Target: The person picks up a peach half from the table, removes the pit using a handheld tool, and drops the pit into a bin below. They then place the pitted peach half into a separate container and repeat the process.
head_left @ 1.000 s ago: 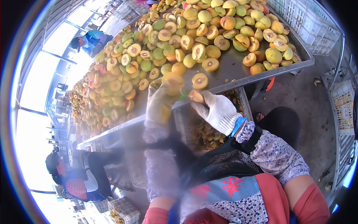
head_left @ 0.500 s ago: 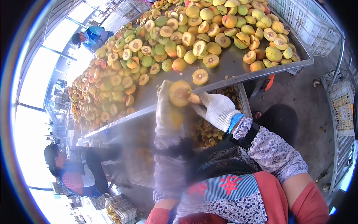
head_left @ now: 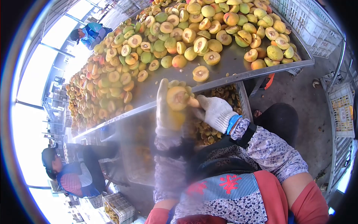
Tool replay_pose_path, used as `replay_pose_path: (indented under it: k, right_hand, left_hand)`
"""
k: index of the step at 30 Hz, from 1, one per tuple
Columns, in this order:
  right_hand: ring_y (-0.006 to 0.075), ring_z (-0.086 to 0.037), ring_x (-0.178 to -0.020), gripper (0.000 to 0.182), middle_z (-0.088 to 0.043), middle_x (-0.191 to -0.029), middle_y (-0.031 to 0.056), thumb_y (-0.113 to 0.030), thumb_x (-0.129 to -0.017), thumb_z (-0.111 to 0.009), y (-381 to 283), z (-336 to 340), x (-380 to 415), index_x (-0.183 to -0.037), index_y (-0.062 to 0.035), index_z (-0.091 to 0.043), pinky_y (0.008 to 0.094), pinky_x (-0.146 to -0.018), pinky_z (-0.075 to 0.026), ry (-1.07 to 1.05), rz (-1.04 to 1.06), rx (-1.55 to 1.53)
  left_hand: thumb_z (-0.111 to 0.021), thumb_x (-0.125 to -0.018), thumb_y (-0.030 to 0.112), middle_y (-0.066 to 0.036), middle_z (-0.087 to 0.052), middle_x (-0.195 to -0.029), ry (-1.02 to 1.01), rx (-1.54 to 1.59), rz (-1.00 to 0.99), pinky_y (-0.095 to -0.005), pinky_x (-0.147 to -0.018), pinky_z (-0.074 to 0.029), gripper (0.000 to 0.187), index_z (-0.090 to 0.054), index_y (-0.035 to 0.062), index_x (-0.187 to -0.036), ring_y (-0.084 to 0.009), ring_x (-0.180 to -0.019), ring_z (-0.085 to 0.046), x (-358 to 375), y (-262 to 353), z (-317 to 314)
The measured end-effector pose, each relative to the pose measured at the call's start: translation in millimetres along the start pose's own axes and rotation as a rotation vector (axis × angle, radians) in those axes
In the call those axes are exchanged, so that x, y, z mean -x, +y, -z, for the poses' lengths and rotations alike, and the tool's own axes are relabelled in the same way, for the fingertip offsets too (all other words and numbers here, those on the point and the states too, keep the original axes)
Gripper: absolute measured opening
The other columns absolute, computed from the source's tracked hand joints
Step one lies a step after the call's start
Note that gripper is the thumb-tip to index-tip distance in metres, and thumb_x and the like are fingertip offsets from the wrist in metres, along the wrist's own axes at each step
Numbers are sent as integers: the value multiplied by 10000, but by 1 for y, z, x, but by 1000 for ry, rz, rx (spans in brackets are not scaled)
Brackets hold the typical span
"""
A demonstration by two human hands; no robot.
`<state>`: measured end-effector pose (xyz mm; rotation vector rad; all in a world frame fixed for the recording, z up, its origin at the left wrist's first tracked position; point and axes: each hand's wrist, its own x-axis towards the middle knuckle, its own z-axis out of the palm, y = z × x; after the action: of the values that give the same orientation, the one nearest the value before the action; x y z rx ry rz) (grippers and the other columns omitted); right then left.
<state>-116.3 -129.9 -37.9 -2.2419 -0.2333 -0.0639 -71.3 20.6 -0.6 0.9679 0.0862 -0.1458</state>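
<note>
My left hand [head_left: 164, 108], in a pale glove and hazy in the view, is wrapped round a halved yellow peach [head_left: 177, 98], cut face toward me. My right hand [head_left: 218, 111], in a white knitted glove, is closed right beside the peach. A short tan piece [head_left: 192, 102] juts from its fingers to the cut face; I cannot tell if it is a tool handle or a bare fingertip. Just beyond, a peach half [head_left: 200, 74] with its stone showing lies near the rim of the metal table [head_left: 231, 79].
A heap of halved peaches [head_left: 160, 44] covers much of the table. Below its edge, a crate [head_left: 244, 100] holds peach pieces. White crates [head_left: 309, 28] are stacked at right. One person [head_left: 71, 168] sits at lower left, another [head_left: 91, 34] at the far side.
Both hands stay at the peach; its cut face has turned slightly and shifted a little left. My left fingers stand a bit straighter. The view has shifted slightly.
</note>
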Motion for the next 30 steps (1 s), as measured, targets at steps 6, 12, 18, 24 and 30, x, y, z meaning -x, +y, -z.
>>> replay_pose_path:
  k: [6, 12, 18, 24, 30]
  right_hand:
    - [454, -628, -928, 365, -681, -937, 251, -344, -984, -578, -6, -25, 4, -1100, -3, -631, 462, -786, -507, -62, -43, -465]
    - [414, -647, -958, 350, -686, -973, 241, -313, -989, -579, -17, -10, 4, -1138, -1, -632, 415, -820, -503, -245, -148, -450]
    - [293, -663, -981, 337, -692, -991, 190, -273, -1006, -561, -26, -7, 9, -1169, 16, -623, 377, -854, -497, -286, -139, -429]
    - [197, -625, -878, 330, -655, -893, 107, -317, -1019, -552, -21, -36, 16, -1140, -21, -636, 317, -816, -507, -326, -161, -1057]
    - [124, -570, -710, 336, -616, -762, 21, -348, -1022, -554, -35, -1, 15, -1033, -28, -657, 304, -660, -483, -620, -519, -954]
  left_hand:
    - [-596, -974, 366, -111, -653, -966, 143, 13, 1, -404, -751, -576, 322, -609, 46, -1008, -279, -872, -666, 7, -11, -12]
    - [-552, -985, 370, -119, -628, -936, 138, -163, -83, -372, -677, -556, 351, -587, 21, -993, -257, -792, -647, 5, 1, -2]
    - [-544, -986, 384, -126, -629, -935, -1, -305, -36, -374, -667, -560, 377, -586, 10, -1001, -261, -777, -645, 12, 3, 7]
    - [-530, -994, 417, -138, -646, -971, 164, -190, -291, -391, -702, -598, 411, -596, 12, -1018, -275, -817, -665, 17, -19, 3]
    - [-498, -1012, 407, -145, -643, -954, 104, -112, -218, -382, -690, -594, 408, -594, 10, -1020, -270, -803, -662, 11, -13, 8]
